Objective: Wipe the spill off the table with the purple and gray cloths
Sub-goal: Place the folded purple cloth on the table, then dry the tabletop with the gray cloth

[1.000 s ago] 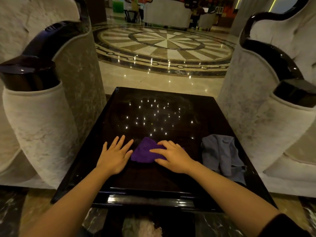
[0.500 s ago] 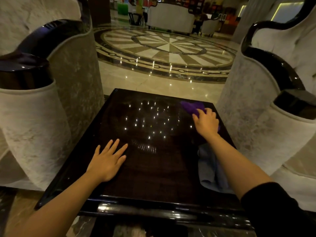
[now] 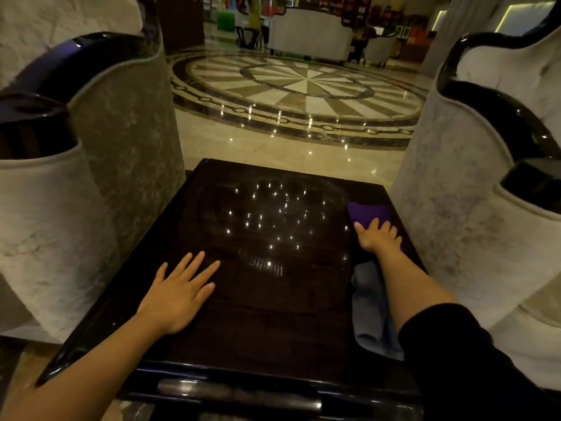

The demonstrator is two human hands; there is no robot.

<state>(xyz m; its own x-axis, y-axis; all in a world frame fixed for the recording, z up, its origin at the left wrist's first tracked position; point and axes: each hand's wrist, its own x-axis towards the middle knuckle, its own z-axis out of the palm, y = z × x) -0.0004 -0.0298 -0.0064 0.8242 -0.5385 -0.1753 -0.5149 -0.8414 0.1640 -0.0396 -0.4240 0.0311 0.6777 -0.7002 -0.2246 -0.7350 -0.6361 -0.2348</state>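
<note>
The dark glossy rectangular desk [image 3: 273, 314] stands between two pale upholstered armchairs [image 3: 127, 141]. The crumpled gray cloth [image 3: 368, 308] lies at the near right edge, under the right forearm. The left hand [image 3: 179, 294] rests flat, fingers spread, holding nothing. The right hand [image 3: 378, 237] presses flat on the small purple cloth [image 3: 368, 212] at the far right. Wiping is under way; next probably a sweep back leftward. Compared with half a second ago, hand and cloth sit slightly further right.

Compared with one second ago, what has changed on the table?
The right hand slid the purple cloth from the near middle of the table to its far right corner, pressing it flat. The left hand stayed flat on the near left; the gray cloth stayed at the right edge, untouched.
</note>
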